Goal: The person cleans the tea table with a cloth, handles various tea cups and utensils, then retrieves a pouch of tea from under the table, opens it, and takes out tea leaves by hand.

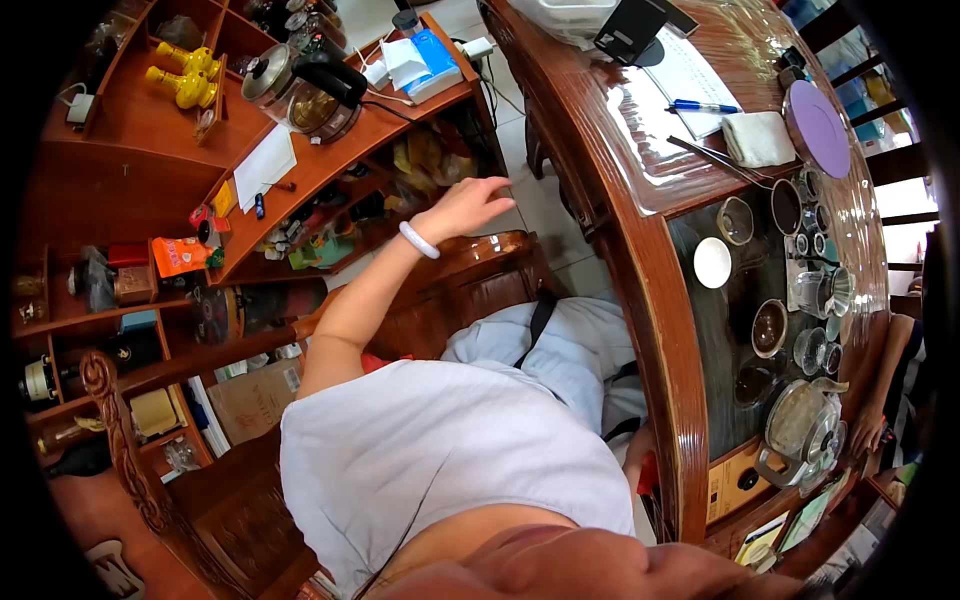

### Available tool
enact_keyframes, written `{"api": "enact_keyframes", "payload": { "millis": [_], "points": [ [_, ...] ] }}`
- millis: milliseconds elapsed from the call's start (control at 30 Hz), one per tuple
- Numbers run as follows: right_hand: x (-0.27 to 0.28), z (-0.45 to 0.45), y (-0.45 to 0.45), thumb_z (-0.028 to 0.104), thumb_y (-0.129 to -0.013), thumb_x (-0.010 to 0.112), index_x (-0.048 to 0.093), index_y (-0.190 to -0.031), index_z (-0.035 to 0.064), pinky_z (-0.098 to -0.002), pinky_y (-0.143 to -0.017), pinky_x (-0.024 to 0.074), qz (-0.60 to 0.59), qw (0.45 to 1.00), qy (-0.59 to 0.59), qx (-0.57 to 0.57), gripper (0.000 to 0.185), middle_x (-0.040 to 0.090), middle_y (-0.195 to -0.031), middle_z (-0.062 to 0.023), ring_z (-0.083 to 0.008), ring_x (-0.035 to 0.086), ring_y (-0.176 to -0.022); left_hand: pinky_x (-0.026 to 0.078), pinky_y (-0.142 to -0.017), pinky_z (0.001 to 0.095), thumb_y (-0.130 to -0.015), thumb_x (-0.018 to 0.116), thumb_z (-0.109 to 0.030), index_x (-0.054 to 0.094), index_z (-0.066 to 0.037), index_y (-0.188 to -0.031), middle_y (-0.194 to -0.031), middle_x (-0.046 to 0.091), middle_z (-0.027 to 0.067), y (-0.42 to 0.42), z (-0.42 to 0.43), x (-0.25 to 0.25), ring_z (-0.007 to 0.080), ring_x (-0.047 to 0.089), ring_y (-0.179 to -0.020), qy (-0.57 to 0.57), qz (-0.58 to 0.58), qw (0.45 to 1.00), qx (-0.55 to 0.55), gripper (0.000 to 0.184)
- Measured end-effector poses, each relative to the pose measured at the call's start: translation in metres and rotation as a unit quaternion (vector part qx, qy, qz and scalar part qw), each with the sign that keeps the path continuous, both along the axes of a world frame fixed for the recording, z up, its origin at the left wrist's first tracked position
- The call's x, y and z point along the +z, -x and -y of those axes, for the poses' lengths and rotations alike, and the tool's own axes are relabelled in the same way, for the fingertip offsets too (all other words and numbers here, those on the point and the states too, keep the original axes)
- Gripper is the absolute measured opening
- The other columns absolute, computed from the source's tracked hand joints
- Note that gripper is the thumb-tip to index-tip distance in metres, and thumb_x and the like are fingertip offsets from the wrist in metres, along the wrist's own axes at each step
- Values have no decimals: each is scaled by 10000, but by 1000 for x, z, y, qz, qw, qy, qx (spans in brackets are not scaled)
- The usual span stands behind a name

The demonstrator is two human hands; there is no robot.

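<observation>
Clearly nearer the glass kettle (pixel 312 105) ahead-left than my half-hidden right hand (pixel 637 453), whose grip I cannot tell, my left hand (pixel 468 207) hangs empty, loosely spread, by the wooden armrest (pixel 502 243)

Right hand (pixel 638 458), fingers mostly hidden

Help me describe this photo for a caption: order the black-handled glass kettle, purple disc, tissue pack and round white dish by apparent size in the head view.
1. Black-handled glass kettle
2. Purple disc and tissue pack: too alike to rank
3. Round white dish
</observation>
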State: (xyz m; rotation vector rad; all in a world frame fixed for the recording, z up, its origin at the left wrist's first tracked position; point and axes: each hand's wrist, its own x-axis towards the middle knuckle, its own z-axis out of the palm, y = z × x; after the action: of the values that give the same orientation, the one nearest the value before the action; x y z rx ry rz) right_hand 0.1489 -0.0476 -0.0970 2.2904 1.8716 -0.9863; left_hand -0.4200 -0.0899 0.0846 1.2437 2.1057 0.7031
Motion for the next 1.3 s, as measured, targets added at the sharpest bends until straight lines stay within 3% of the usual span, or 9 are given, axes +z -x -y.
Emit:
{"api": "enact_keyframes", "payload": {
  "millis": [100, 300, 433, 600, 700, 833, 967, 1100, 1300],
  "points": [
    [-6, 7, 7, 449, -887, 411, 270, -1321, -53, -368, -1040, 219, 85, 995, 25, 35, 678, 321, -1336, -267, -360, 302, -1248, 444, -813, 390, -815, 550, -381, 570, 43, -1056, -925, 618, 224, 18, 20, -46, 347, 585, -901, 67, -39, 997, -20, 488],
    [15, -6, 77, 520, -888, 328, 273, -1327, -40, -406, -1035, 221, 210, 955, 97, 183, 713, 305, -1343, -268, -385, 283, -1252, 451, -770, 342, -864, 505, -351, 582, 50, -1028, -945, 623, 204, 12, 11, -57, 295, 593, -859, 78, 145, 980, -111, 440],
    [56, -32, 169, 566, -862, 355, 284, -1299, -94, -395, -1044, 203, -62, 990, 52, 119, 794, 301, -1345, -274, -430, 233, -1261, 452, -746, 353, -893, 464, -353, 585, 46, -1011, -905, 630, 196, 13, 10, -57, 289, 595, -819, 144, 191, 965, -108, 433],
    [48, -44, 263, 606, -796, 453, 89, -1352, -82, -472, -1062, 57, 104, 985, 102, 95, 957, 48, -1382, -351, -462, 29, -1295, 437, -655, 261, -902, 462, -367, 609, 27, -970, -751, 615, 69, 18, 6, -48, 122, 517, -686, 218, 251, 935, -126, 426],
    [30, -34, 244, 589, -792, 479, 54, -1355, -80, -511, -1050, 16, 8, 994, 9, 105, 972, -15, -1372, -371, -488, -24, -1283, 448, -661, 261, -896, 489, -338, 614, 34, -962, -773, 624, 42, 26, 16, -75, 120, 530, -676, 129, 321, 929, -133, 398],
    [19, -28, 234, 583, -791, 486, 67, -1352, -84, -496, -1055, 26, -13, 991, -47, 122, 967, 7, -1376, -364, -480, 0, -1288, 482, -701, 255, -884, 526, -269, 590, 30, -1044, -851, 632, 58, 57, 19, -115, 122, 603, -758, 130, 471, 872, -15, 345],
    [18, -29, 239, 588, -791, 480, 69, -1349, -87, -490, -1058, 33, 25, 993, -32, 107, 967, 34, -1372, -368, -480, 21, -1289, 488, -629, 257, -846, 546, -223, 583, 27, -1032, -853, 628, 67, 120, 42, -201, 146, 604, -701, 178, 294, 930, 133, 314],
    [17, -26, 239, 574, -799, 473, 78, -1344, -91, -535, -1041, 49, 31, 992, -52, 111, 946, 68, -1363, -374, -521, 46, -1262, 485, -461, 272, -824, 536, -198, 579, 9, -963, -752, 620, 97, 173, 77, -251, 180, 598, -549, 129, 350, 842, 390, 253],
    [15, -25, 242, 567, -794, 487, 99, -1341, -90, -524, -1043, 78, 43, 989, -81, 120, 939, 96, -1352, -382, -517, 85, -1258, 454, -422, 283, -817, 537, -187, 583, 18, -877, -705, 598, 99, 196, 105, -270, 167, 552, -488, 198, 235, 869, 388, 219]
  ]
}}
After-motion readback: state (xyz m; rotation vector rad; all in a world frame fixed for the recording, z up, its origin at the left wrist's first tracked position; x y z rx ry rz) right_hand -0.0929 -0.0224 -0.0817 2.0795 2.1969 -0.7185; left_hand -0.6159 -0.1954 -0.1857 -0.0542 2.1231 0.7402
